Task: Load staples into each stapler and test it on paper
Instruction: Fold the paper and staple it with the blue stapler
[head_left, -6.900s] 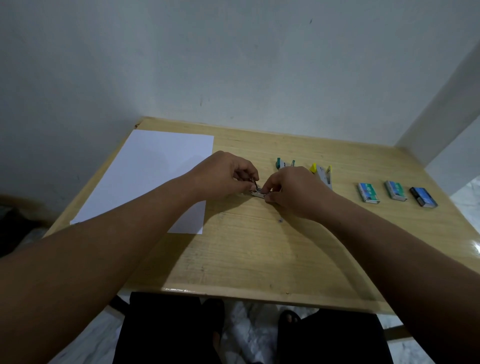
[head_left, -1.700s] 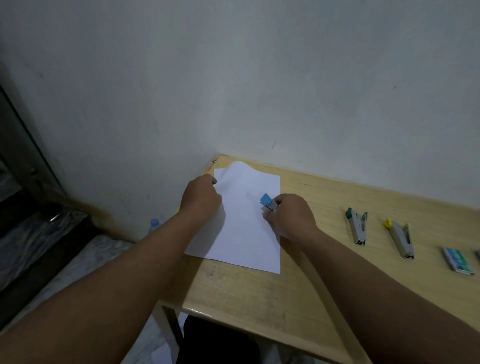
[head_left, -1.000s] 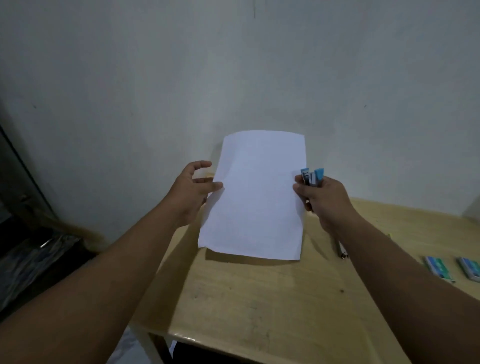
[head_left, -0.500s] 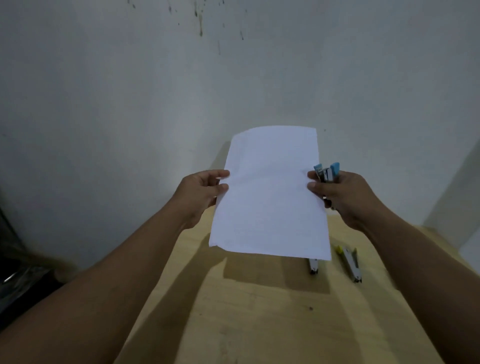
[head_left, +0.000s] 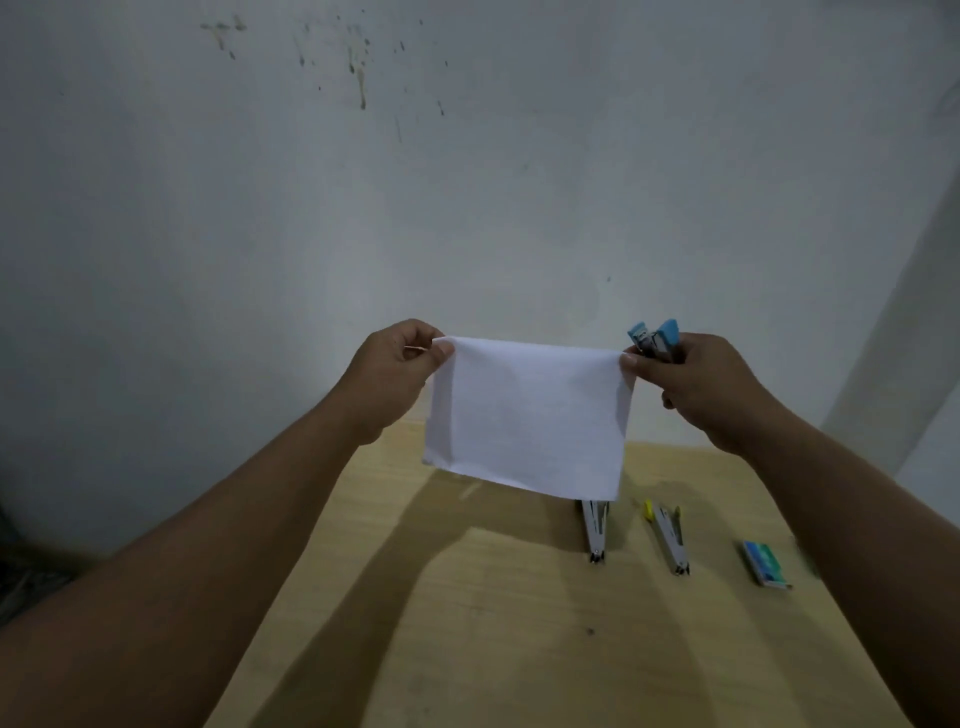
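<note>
A white sheet of paper, folded over at the top, hangs in the air above the wooden table. My left hand pinches its top left corner. My right hand pinches the top right corner and also grips a blue-tipped stapler, whose jaws stick up above my fingers. On the table lie two more staplers: one partly hidden behind the paper's lower edge, and a yellow-tipped one to its right.
A green and blue staple box lies on the table right of the staplers, close to my right forearm. A stained white wall stands right behind the table. The table's left edge drops off to a dark floor.
The paper was lifted off the table and held upright at full length; now its top half is folded over, so it hangs half as tall. My right hand has kept the blue stapler throughout.
</note>
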